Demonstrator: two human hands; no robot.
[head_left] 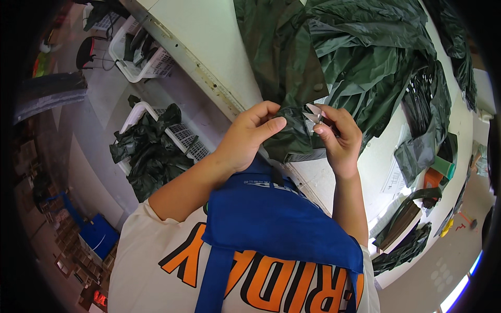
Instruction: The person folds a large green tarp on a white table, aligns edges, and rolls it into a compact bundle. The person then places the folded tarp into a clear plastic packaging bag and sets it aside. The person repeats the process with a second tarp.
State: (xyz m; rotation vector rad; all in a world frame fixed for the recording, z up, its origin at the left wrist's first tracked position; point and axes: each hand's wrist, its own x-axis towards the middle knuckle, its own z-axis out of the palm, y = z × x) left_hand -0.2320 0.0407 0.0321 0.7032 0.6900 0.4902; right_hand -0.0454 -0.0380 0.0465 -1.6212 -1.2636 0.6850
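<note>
Dark green, shiny fabric lies near the table's edge in front of me. My left hand pinches it between thumb and fingers. Small metal thread snips are gripped in my right hand, their blades spread and pointing left at the fabric beside my left hand. A camouflage-patterned dark piece with round snaps stretches away from the pinched fabric. Whether the blades touch any thread is too small to tell.
Heaped green garments cover the far right of the white table. White plastic baskets stand left of it, one piled with dark green cloth, another farther back. An orange box sits at the right.
</note>
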